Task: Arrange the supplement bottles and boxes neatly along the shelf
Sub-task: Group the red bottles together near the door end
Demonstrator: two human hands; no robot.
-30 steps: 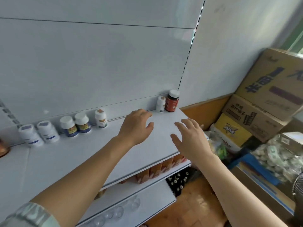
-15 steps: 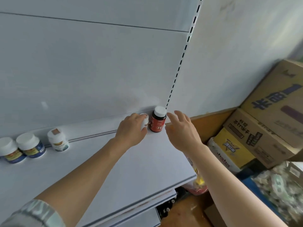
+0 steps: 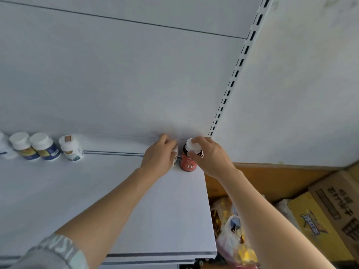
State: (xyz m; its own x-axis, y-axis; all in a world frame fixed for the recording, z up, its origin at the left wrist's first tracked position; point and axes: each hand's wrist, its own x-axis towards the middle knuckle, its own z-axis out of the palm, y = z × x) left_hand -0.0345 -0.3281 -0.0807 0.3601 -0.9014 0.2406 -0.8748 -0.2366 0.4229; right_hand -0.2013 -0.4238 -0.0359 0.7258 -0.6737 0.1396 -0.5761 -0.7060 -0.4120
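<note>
White shelf (image 3: 58,191) against a white back panel; four white-capped bottles (image 3: 44,147) stand at the frame's left edge. At centre, my left hand (image 3: 158,158) wraps the small white bottle (image 3: 175,152), mostly hidden. Touching it on the right, my right hand (image 3: 210,158) grips the cap of the upright red bottle (image 3: 187,162).

From my remote seat this looked like a small shop or its stockroom. White retail shelving (image 3: 165,210) ran along a back panel with a slotted upright (image 3: 236,72), a few supplement bottles (image 3: 45,146) stood in a row, and printed cardboard cartons (image 3: 330,216) and bagged goods (image 3: 233,235) were piled beside it.
</note>
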